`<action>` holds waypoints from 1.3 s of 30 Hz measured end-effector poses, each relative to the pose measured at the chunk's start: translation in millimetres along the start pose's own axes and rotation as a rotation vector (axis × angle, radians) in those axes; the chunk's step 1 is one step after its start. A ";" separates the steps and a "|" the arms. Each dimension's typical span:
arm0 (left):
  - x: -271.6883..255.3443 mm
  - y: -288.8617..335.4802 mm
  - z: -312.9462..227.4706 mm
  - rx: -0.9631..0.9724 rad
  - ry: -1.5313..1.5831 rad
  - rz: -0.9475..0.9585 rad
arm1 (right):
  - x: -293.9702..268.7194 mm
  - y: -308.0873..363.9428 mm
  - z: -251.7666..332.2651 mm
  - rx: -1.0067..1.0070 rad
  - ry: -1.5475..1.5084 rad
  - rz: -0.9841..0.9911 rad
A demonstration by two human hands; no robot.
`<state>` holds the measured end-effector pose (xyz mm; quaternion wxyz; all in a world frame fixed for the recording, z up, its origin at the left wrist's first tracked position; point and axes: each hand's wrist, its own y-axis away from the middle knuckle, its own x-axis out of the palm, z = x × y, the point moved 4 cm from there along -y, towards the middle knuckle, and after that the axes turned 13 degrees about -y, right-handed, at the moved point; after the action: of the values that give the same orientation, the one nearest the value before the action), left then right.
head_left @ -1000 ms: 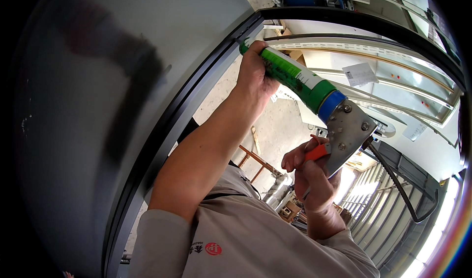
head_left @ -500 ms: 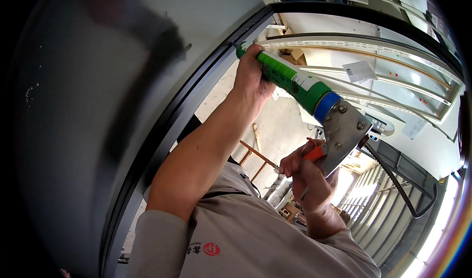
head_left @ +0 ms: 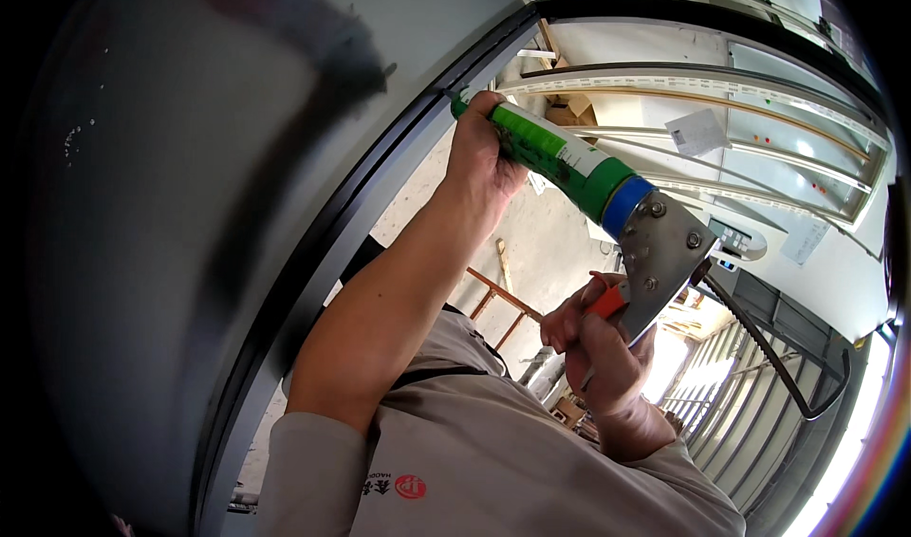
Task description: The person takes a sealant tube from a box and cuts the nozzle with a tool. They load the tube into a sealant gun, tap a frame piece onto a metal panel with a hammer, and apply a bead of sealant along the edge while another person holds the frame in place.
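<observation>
A caulking gun (head_left: 655,243) with a green tube (head_left: 560,157) slants across the upper middle, its front end high on the left. My left hand (head_left: 482,148) is closed around the front of the tube, just behind the nozzle. The dark nozzle tip lies at the black edge strip (head_left: 380,167) of a large dark glossy panel (head_left: 171,252); whether it touches cannot be made out. My right hand (head_left: 607,347) grips the gun's handle and orange-red trigger (head_left: 609,300) below the metal bracket. A hooked, notched rod (head_left: 759,342) sticks out of the gun's rear.
Light metal frames (head_left: 721,101) stand beyond the tube, with a paper sheet (head_left: 696,134) on them. A cardboard box (head_left: 572,110) sits behind. A rust-coloured metal frame (head_left: 503,295) is on the floor below. The panel fills the whole left side.
The nozzle has shifted a little down along the black edge strip, away from the upper corner. Both hands keep their hold on the caulking gun.
</observation>
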<state>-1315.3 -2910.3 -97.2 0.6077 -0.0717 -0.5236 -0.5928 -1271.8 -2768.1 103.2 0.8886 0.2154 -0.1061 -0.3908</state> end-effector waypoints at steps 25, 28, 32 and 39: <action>16.9 -1.3 -1.7 -0.026 0.014 0.024 | 20.4 -2.6 9.7 0.014 0.002 -0.104; 5.6 -10.7 -1.3 -0.054 0.070 0.091 | 21.5 -0.1 9.8 0.018 -0.004 -0.112; 1.2 -12.9 1.7 -0.041 0.076 0.071 | 23.7 1.3 11.7 0.034 0.004 -0.128; -1.2 -8.9 5.5 -0.077 0.074 0.025 | 23.2 2.7 12.8 0.066 0.124 -0.095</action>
<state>-1325.1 -2908.2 -100.3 0.6305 -0.0795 -0.4769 -0.6072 -1259.0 -2787.4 116.2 0.8662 0.2733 -0.0534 -0.4148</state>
